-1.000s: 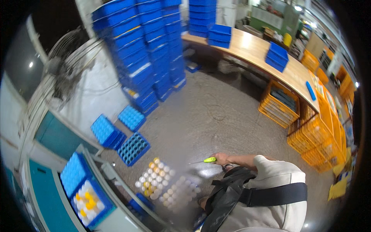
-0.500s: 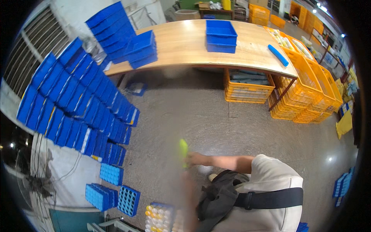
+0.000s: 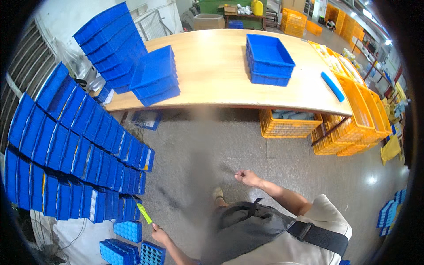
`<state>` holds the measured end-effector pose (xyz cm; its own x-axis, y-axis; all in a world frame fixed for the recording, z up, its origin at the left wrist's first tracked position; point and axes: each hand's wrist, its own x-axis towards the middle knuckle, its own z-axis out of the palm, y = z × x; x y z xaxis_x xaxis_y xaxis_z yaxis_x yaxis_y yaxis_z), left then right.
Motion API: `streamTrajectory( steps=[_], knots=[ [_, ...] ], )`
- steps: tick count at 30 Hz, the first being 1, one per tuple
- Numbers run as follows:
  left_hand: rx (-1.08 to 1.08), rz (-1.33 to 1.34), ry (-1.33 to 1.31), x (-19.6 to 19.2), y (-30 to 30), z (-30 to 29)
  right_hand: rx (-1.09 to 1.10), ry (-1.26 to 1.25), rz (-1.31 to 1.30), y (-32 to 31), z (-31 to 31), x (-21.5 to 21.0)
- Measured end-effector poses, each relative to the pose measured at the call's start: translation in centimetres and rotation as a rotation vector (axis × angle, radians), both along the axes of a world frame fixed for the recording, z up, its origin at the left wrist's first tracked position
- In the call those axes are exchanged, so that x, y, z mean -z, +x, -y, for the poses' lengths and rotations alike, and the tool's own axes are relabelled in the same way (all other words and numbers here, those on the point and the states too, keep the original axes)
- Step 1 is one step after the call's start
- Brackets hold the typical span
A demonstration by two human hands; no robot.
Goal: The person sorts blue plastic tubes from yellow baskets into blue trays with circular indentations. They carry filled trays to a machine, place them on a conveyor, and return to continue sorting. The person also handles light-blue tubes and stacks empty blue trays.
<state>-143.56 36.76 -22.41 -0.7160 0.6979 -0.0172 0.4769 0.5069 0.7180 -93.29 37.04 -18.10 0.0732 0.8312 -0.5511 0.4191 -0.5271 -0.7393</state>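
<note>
Since the frame half a second back, your view has swung further round: the yellow-green tool that was up in front of you now sits low at your left, and the wooden table fills the top of the picture.

Nearest, your left hand (image 3: 160, 235) is closed on the yellow-green tool (image 3: 144, 213), gripping its lower end, tip pointing up toward the stacked blue crates (image 3: 75, 145). It looks slim, light and stiff; hold it by the handle end, as you do. Your right hand (image 3: 246, 177) hangs loosely curled over the concrete floor (image 3: 194, 150), holding nothing. Beyond, the wooden table (image 3: 212, 75) carries blue bins (image 3: 269, 59).
</note>
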Motion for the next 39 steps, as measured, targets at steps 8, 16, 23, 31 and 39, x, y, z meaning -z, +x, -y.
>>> streamTrajectory(
  steps=[8, 16, 23, 31, 39],
  knots=[
    [0.199, -0.363, 0.002, -6.8, 2.8, -28.9, -0.17, 0.729, 0.238, -1.9, -29.2, -10.5],
    [0.225, -0.383, 0.063, -9.0, 12.5, -53.4, -0.307, 1.414, 0.764, 0.4, -59.9, -14.9],
    [0.291, -0.435, -0.08, -11.2, 18.6, -66.7, -0.6, 1.175, 0.95, 6.0, -63.4, -12.7],
    [0.541, -0.365, 0.037, -8.9, 26.7, -81.1, 0.243, 0.552, 0.19, 15.9, -55.6, -16.8],
    [0.603, -0.405, 0.108, -8.1, 30.4, -89.9, 1.352, 1.042, -0.75, 22.1, -54.7, -18.0]
  ],
)
